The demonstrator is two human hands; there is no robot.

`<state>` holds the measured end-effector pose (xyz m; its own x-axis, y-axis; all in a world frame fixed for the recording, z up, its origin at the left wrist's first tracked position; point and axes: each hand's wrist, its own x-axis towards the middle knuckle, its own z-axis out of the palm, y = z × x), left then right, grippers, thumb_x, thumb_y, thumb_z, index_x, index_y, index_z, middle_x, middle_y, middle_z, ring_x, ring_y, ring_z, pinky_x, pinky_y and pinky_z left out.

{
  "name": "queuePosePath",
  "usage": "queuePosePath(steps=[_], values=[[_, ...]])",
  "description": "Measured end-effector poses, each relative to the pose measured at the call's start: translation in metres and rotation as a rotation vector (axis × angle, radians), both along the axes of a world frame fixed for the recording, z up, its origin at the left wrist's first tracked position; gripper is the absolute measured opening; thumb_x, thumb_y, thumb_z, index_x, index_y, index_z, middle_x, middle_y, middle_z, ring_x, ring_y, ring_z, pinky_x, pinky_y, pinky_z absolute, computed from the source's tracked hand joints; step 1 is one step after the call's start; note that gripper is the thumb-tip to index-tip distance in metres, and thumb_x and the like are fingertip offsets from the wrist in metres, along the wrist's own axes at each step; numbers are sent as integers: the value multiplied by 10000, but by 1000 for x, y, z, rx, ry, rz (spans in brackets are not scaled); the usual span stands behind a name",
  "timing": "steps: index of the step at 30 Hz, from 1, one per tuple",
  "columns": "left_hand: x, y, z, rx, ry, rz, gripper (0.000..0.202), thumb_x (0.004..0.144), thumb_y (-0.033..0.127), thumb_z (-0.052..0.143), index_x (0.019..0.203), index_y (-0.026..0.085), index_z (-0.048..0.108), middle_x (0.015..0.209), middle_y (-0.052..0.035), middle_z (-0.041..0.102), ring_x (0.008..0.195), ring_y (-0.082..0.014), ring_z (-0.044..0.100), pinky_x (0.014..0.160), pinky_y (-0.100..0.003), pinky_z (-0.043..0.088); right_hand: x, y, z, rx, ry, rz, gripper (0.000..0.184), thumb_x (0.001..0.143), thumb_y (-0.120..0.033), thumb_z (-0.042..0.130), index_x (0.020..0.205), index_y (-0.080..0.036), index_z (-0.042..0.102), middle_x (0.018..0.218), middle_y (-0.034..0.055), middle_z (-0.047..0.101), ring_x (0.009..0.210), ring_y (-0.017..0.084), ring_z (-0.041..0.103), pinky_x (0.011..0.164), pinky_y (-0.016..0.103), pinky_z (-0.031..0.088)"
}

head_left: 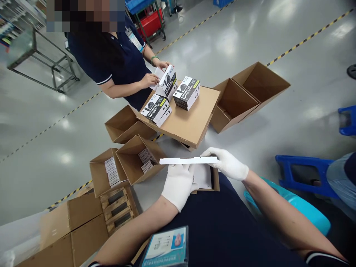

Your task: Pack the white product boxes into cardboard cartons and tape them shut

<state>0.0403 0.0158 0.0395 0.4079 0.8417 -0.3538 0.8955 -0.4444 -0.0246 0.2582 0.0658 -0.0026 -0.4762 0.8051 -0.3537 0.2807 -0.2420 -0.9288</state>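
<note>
Head view: white panel [186, 160] in right hand [229, 164]

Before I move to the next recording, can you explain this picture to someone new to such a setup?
There's no machine: one camera on a person's head looks forward and down. Their right white-gloved hand grips one end of a thin, flat white piece, seen edge-on; their left white-gloved hand is at its underside. Ahead, black-and-white printed cardboard boxes rest on a brown cardboard surface, where a co-worker in dark blue handles one. Open brown cardboard cartons stand on both sides of it.
</note>
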Motion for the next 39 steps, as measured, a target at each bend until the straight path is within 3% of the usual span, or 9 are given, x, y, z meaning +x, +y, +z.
queuePosePath(steps=[4, 12, 14, 18, 25, 32, 35, 39], values=[[-3, 1, 2, -39, -72, -24, 750, 713, 536, 884, 1350, 240, 623, 1319, -107, 662, 1183, -375, 544, 941, -518, 439, 1, 0, -3, -26, -8, 1, 213, 822, -318, 579, 968, -194, 672, 930, 53, 716, 842, 222, 622, 697, 317, 469], [-7, 2, 15, -126, -73, -51, 455, 800, 517, 809, 1142, 239, 693, 1225, -86, 694, 1137, -348, 556, 839, -482, 449, -2, 2, -5, -72, 6, -4, 201, 792, -263, 547, 929, -184, 671, 873, 22, 701, 802, 195, 605, 719, 310, 466], [-7, 2, 16, -130, -70, -36, 502, 813, 536, 789, 1209, 248, 679, 1235, -84, 692, 1118, -344, 563, 871, -500, 448, -4, 1, -5, -62, 17, -2, 208, 818, -279, 565, 961, -185, 684, 942, 35, 727, 864, 212, 636, 759, 320, 486], [-2, -1, 12, -59, 1, 43, 787, 800, 642, 759, 1434, 214, 573, 1303, -149, 647, 1134, -386, 545, 937, -543, 428, -6, 0, -4, -50, 22, 4, 219, 850, -325, 602, 994, -189, 696, 1013, 56, 743, 906, 235, 657, 778, 342, 503], [13, -3, -5, -73, 129, 161, 795, 762, 708, 747, 1413, 272, 610, 1192, -194, 603, 1075, -409, 530, 866, -517, 424, -3, -3, -6, -50, 29, 7, 203, 842, -282, 620, 1014, -200, 692, 1037, 50, 745, 902, 228, 673, 769, 341, 519], [19, 2, -9, -107, 14, 201, 867, 663, 645, 831, 1435, 345, 574, 1264, -159, 536, 1154, -406, 469, 882, -482, 425, -2, -5, -6, 4, -47, 4, 166, 841, -218, 561, 966, -200, 668, 944, 20, 716, 815, 184, 626, 719, 307, 486], [20, 1, -7, -134, -39, 222, 775, 668, 621, 822, 1370, 360, 620, 1259, -122, 539, 1179, -389, 461, 914, -486, 428, -2, -6, -5, 13, -83, -8, 162, 842, -206, 527, 939, -205, 656, 881, 1, 696, 767, 170, 590, 691, 298, 460], [19, -2, -2, -107, -95, 170, 494, 884, 511, 655, 1340, 324, 634, 1355, -118, 547, 1224, -380, 461, 914, -499, 439, -2, -7, -4, -1, -78, -16, 157, 842, -217, 532, 934, -209, 659, 919, 11, 709, 808, 184, 608, 728, 310, 465]])
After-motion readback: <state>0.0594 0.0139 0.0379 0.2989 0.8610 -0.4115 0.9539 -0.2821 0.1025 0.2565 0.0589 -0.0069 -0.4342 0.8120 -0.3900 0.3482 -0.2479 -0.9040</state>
